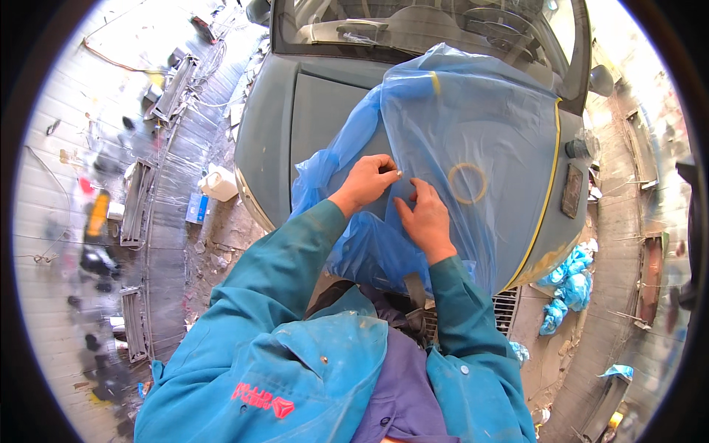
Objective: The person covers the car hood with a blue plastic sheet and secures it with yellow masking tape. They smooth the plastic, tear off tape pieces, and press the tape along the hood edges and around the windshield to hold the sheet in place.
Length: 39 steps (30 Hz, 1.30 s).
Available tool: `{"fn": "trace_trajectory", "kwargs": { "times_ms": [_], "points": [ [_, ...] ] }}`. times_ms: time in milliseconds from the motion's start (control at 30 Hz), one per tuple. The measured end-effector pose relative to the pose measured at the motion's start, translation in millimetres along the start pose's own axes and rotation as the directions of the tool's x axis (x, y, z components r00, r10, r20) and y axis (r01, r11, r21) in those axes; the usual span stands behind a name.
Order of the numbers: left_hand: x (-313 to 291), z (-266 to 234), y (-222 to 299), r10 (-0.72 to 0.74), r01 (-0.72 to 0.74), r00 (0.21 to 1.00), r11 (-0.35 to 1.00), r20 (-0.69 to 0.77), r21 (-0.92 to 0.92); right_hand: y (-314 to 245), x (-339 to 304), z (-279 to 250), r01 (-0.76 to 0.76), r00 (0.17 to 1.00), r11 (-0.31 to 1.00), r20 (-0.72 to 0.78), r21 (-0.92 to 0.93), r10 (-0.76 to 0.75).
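Note:
A thin blue plastic film lies over much of a grey car hood, its left part bunched in folds. Yellow masking tape runs along the film's right edge. My left hand is closed, thumb and forefinger pinching the film's edge near the middle of the hood. Just right of it, my right hand rests over the film with its thumb and bent fingers apart. A yellow tape roll lies to the right of my right hand; whether it is under or on the film I cannot tell.
The windshield rises beyond the hood. Crumpled blue film lies on the floor at right. On the left floor stand a white jug and a blue box. Metal frames line the floor's left side.

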State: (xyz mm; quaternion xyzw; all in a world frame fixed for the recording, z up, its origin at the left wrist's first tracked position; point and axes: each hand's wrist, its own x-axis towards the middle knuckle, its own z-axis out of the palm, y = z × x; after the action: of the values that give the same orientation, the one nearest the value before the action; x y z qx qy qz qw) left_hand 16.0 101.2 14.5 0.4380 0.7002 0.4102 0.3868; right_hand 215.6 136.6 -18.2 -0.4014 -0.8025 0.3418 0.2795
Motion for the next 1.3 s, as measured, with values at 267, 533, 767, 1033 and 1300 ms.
{"fn": "trace_trajectory", "kwargs": {
  "times_ms": [267,533,767,1033,1300],
  "points": [
    [8.0,-4.9,20.0,0.291,-0.265,0.955,0.927,0.063,-0.266,2.4,35.5,-15.1,0.032,0.994,0.992,-0.106,0.124,-0.018],
    [35.8,42.4,3.8,0.656,-0.685,0.705,0.527,0.271,0.503,-4.8,37.0,-84.0,-0.171,0.967,0.905,-0.110,0.390,0.230],
    [49.9,78.9,9.6,0.731,-0.799,0.551,0.325,0.402,0.506,-14.1,42.5,-100.9,-0.103,0.969,0.938,-0.178,0.330,0.169],
    [-17.7,-67.7,14.9,0.730,-0.676,0.626,0.333,0.274,0.658,-14.9,49.1,-61.1,-0.096,0.985,0.941,-0.102,0.325,0.136],
    [-99.5,-149.3,22.6,0.624,-0.349,0.764,0.616,-0.167,0.706,-37.7,51.8,24.3,0.188,0.979,0.982,0.080,0.004,-0.188]
  ]
}}
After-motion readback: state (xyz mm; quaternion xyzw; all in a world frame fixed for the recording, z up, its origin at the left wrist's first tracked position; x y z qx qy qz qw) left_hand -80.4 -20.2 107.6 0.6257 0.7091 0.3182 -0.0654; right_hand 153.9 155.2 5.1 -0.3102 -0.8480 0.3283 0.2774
